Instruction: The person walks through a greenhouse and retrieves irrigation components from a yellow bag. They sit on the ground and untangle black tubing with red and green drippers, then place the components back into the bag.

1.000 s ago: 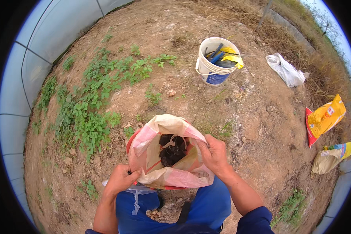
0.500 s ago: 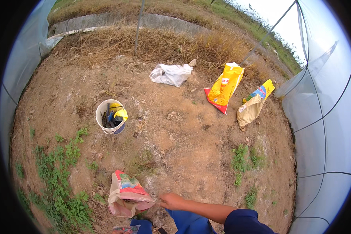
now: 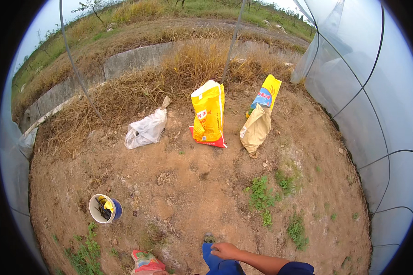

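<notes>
My right hand [image 3: 226,250] hangs over my blue trouser leg [image 3: 214,262], its fingers loosely apart with nothing visible in them. Below and to the left, a red, green and tan bag [image 3: 147,263] is partly cut off by the lower edge, and the hand is apart from it. My left hand is out of view. A white and blue bucket [image 3: 116,209] at the left holds dark tools and something yellow.
A white plastic bag [image 3: 147,129], an upright yellow and red sack [image 3: 208,114] and a tan and yellow sack [image 3: 259,123] stand ahead on bare soil. Green weeds [image 3: 261,197] grow in patches. Plastic sheeting [image 3: 381,137] walls the right side; a thin pole [image 3: 234,41] rises beyond the sacks.
My right hand has let go of the red and tan bag's edge and moved right. My view has swung up and to the right; the left hand has dropped out of it.
</notes>
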{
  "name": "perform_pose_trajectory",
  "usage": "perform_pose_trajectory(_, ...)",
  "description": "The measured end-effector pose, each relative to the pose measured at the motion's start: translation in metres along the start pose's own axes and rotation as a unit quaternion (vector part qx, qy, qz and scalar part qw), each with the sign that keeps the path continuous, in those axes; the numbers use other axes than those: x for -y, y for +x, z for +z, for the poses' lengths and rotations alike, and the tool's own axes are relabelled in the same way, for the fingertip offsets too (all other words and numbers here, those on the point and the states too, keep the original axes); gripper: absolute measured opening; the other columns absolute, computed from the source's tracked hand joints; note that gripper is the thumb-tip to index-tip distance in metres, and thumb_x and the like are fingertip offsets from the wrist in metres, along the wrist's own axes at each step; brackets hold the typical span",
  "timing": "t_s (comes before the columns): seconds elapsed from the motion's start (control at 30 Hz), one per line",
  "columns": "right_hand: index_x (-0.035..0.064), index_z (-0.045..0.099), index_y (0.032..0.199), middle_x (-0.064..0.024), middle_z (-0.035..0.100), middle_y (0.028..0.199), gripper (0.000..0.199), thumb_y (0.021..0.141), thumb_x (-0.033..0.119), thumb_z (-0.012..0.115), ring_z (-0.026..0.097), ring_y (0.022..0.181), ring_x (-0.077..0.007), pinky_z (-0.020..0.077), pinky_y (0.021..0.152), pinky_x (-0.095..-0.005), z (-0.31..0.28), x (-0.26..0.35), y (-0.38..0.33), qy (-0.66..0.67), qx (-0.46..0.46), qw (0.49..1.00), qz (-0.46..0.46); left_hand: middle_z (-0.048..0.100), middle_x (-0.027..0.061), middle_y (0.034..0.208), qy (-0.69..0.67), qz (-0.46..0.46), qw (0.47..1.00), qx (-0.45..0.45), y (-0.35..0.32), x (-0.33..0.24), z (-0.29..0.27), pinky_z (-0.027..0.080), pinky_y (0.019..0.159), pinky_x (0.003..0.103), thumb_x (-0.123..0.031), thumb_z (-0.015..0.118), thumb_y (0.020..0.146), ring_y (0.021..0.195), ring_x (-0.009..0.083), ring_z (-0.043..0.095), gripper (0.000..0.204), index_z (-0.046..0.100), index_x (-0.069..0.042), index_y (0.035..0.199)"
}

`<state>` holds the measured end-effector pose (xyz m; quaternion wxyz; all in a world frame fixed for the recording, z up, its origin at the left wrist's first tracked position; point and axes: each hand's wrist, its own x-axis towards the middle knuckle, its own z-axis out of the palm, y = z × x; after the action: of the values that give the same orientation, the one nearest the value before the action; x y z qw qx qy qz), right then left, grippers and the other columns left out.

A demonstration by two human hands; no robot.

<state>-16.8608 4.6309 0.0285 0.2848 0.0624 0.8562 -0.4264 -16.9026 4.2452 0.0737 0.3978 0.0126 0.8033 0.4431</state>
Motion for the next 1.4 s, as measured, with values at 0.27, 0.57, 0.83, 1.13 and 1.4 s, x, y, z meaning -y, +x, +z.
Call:
perform_pose_trajectory(0.27, 0.0016, 0.067, 0.109, -0.0178, 0.071, 0.092, 0.041, 0.086, 0.035, 0.065, 0.068, 0.088, -0.0372, 0.0539, 0.075, -0.0468, -0.229, -0.065, 0.009, 0.006, -0.246, 0.964, 0.097, 0.068, 0.0085, 0.07, -0.074, -0.045, 0.995, 0.05, 0.154, -0.249, -0.012, 0.049, 0.056, 0.026, -0.019, 0.075, 0.086, 0.06, 0.0106, 0.062, 0.023, 0.072, 0.004, 0.09)
perform_pose_trajectory(0.57, 0.003, 0.064, 0.114, -0.021, 0.066, 0.11, 0.041, 0.083, 0.028, 0.072, 0.062, 0.106, -0.0384, 0.0513, 0.088, -0.044, -0.494, -0.067, 0.206, -0.185, -0.256, 0.948, 0.026, 0.07, 0.0095, 0.076, -0.096, -0.039, 0.994, -0.025, 0.402, -0.401, -0.025, 0.05, 0.058, 0.026, -0.013, 0.072, 0.085, 0.062, 0.0111, 0.063, 0.024, 0.071, 0.004, 0.102)
perform_pose_trajectory(0.83, 0.006, 0.048, 0.137, -0.0183, 0.043, 0.144, 0.061, 0.082, 0.019, 0.072, 0.057, 0.118, -0.0371, 0.0511, 0.093, -0.0475, -0.752, -0.092, 0.525, -0.279, -0.254, 0.926, -0.006, 0.068, 0.0064, 0.074, -0.056, -0.05, 0.997, 0.005, 0.731, -0.51, -0.028, 0.049, 0.056, 0.028, -0.013, 0.07, 0.088, 0.063, 0.0098, 0.062, 0.018, 0.072, 0.001, 0.099)
perform_pose_trajectory(1.13, 0.0105, 0.064, 0.111, -0.013, 0.057, 0.117, 0.028, 0.082, 0.013, 0.065, 0.069, 0.087, -0.0315, 0.0571, 0.073, -0.0429, -0.801, -0.152, 0.668, -0.364, -0.06, 0.929, 0.037, 0.068, 0.0121, 0.068, 0.051, -0.007, 0.998, -0.031, 0.992, -0.594, -0.077, 0.049, 0.056, 0.037, -0.039, 0.076, 0.086, 0.058, 0.0188, 0.066, 0.038, 0.073, -0.002, 0.078)
perform_pose_trajectory(1.4, 0.0081, 0.064, 0.082, -0.0087, 0.059, 0.085, 0.005, 0.078, 0.01, 0.063, 0.067, 0.077, -0.0283, 0.0552, 0.064, -0.0408, -0.786, -0.113, 0.613, -0.293, -0.039, 0.953, -0.071, 0.069, 0.0171, 0.072, 0.384, 0.029, 0.908, 0.165, 1.042, -0.685, -0.044, 0.053, 0.066, 0.043, -0.086, 0.063, 0.064, 0.07, 0.0319, 0.069, 0.085, 0.072, -0.002, 0.073)
